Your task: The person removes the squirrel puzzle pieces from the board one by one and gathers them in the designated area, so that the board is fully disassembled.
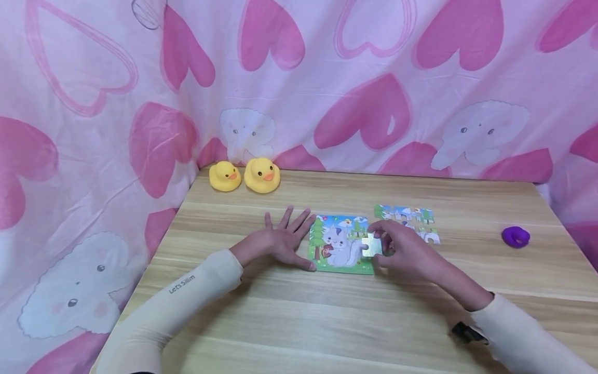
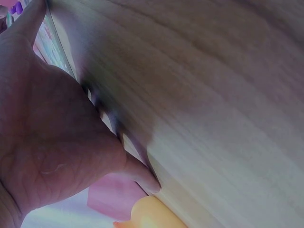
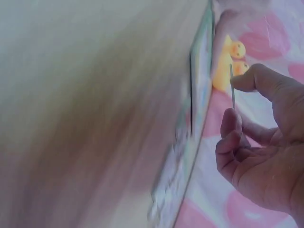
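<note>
A jigsaw puzzle (image 1: 343, 259) with a grey squirrel among trees lies on the table. Between thumb and fingers, my right hand (image 1: 411, 252) pinches a puzzle piece (image 1: 374, 246) near the picture's right side. That piece appears edge-on and off the table in the right wrist view, a thin strip (image 3: 233, 95). My left hand (image 1: 286, 243) lies at the puzzle's left edge with fingers spread, its thumb by the lower left corner. In the left wrist view the same hand (image 2: 52, 128) shows straight fingers. Several more puzzle pieces (image 1: 405, 213) lie beyond my right hand, partly hidden by it.
Two yellow rubber ducks (image 1: 262, 176) stand at the back left of the wooden table (image 1: 299, 322). A small purple duck (image 1: 516, 237) sits toward the right edge. Pink heart-patterned curtain (image 1: 299, 104) hangs behind the table and along its left side.
</note>
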### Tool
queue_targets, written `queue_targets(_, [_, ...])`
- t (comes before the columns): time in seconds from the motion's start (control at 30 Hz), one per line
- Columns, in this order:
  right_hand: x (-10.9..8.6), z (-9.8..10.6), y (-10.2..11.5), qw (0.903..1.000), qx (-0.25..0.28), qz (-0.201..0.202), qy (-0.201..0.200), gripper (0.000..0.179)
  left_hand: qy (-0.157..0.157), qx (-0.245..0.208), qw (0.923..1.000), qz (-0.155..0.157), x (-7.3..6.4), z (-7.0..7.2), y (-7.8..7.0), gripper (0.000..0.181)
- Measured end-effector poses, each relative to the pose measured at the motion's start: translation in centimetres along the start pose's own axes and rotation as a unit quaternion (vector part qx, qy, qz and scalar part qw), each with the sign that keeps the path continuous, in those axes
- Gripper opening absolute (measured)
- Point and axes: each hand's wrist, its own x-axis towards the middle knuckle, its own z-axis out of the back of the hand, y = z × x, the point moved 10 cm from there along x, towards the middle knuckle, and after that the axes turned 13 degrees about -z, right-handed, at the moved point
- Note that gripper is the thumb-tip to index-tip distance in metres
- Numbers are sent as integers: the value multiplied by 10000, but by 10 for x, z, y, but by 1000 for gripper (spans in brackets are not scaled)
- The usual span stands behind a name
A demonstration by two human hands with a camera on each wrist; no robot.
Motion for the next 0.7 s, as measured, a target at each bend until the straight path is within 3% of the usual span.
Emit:
queue_targets(0.17, [-11, 17, -13, 9991, -386, 196, 23, 56, -20, -37, 10000, 11, 0, 0, 0, 129])
queue_targets(0.4, [-27, 34, -46, 9989, -478, 10, 13, 59, 16, -85, 10000, -13, 2, -2, 0, 129])
queue_targets(0.7, [-40, 54, -83, 9937, -1068, -331, -113, 61, -7, 23, 10000, -8, 3, -2, 2, 130])
